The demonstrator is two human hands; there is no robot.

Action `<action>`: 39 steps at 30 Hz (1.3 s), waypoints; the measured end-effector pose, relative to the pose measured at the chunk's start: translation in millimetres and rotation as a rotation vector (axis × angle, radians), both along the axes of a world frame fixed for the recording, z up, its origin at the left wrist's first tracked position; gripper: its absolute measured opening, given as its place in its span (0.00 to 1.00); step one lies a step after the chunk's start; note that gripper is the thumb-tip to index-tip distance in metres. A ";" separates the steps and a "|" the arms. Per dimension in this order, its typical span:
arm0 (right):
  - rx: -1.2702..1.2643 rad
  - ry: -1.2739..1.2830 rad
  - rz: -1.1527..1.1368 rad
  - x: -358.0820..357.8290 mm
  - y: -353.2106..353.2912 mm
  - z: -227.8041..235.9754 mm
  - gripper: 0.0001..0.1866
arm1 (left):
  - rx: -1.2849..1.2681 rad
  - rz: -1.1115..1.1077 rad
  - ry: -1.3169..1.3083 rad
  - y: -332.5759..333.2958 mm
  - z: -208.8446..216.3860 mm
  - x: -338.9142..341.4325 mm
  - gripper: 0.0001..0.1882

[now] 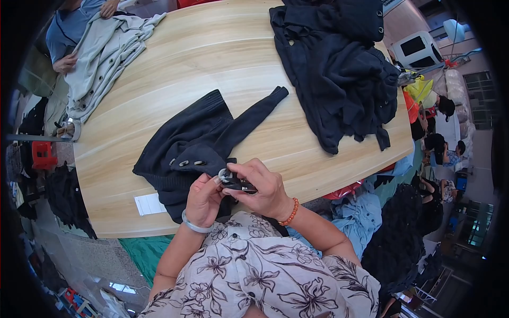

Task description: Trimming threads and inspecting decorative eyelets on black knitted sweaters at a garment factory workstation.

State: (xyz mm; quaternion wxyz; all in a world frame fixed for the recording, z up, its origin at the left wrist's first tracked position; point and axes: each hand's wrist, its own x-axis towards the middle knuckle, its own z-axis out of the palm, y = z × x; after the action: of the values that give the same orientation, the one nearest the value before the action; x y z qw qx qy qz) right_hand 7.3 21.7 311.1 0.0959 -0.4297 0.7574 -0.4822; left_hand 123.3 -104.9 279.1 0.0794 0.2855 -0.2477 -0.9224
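A dark navy knit cardigan [183,127] lies on the table in front of me, one sleeve stretched toward the far right. Several buttons run along its front. My left hand [202,200] is closed, pinching the cardigan's edge at a pale round button [224,174]. Against that same spot, my right hand [264,186] is closed around a small black tool [243,186] with a shiny metal part; its exact kind is partly hidden by the fingers. The fingertips of both hands nearly meet at the button.
The wooden table [244,53] carries a heap of dark garments [344,79] at the far right. A white paper slip [149,204] lies beside the cardigan. At the far left, another person [71,32] handles a light grey buttoned garment [106,58]. Light blue cloth [352,217] lies beyond the near-right edge.
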 end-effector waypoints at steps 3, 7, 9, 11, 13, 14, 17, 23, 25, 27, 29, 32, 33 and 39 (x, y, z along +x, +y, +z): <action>0.015 -0.175 0.020 -2.9 -1.8 -5.5 0.20 | -0.069 0.011 -0.028 1.3 -2.9 -0.2 0.07; 0.023 -0.419 -0.005 -3.7 -4.3 -17.3 0.16 | -0.217 0.019 -0.062 3.1 -6.3 1.5 0.05; -0.021 -0.618 -0.101 1.3 -8.3 -23.3 0.16 | -0.197 0.046 -0.062 4.9 -5.6 -0.4 0.05; 0.023 -0.846 -0.155 3.4 -10.5 -25.2 0.15 | -0.179 0.076 -0.065 5.7 -6.4 -0.6 0.06; -0.028 -0.809 -0.150 9.0 -11.1 -30.5 0.14 | -0.237 0.100 -0.056 8.6 -11.3 1.4 0.07; -0.078 -0.772 -0.145 11.0 -11.3 -31.8 0.12 | -0.237 0.098 -0.056 10.4 -14.3 2.7 0.07; -0.096 -0.704 -0.174 12.3 -12.2 -31.8 0.08 | -0.434 0.112 -0.030 14.8 -21.6 4.7 0.09; -0.171 -0.294 -0.221 17.1 -15.7 -28.6 0.04 | -0.656 0.171 -0.047 17.5 -23.0 2.3 0.10; -0.175 -0.204 -0.181 17.6 -12.7 -28.1 0.08 | -0.618 0.192 -0.031 17.3 -19.0 1.9 0.08; -0.205 -0.135 -0.119 17.7 -9.7 -29.5 0.13 | -0.547 0.194 -0.005 14.6 -20.1 1.8 0.08; -0.194 -0.171 -0.065 19.8 -6.9 -23.6 0.14 | -0.443 0.195 0.021 13.6 -17.5 1.4 0.08; -0.199 -0.239 -0.084 18.4 -7.4 -28.1 0.11 | -0.377 0.130 -0.015 9.3 -16.4 3.0 0.09; -0.196 -0.293 -0.109 17.5 -7.8 -30.2 0.09 | -0.378 0.132 -0.016 9.8 -18.0 3.1 0.09; -0.217 -0.310 -0.093 13.6 -13.2 -36.4 0.05 | -1.286 0.230 0.005 11.7 -13.8 -6.7 0.31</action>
State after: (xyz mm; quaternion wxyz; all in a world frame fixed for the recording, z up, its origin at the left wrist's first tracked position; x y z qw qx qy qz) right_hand 20.9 8.5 274.7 0.1422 -0.3224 0.6963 -0.6253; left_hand 116.6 -93.1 265.2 0.3332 0.2036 -0.7179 -0.5763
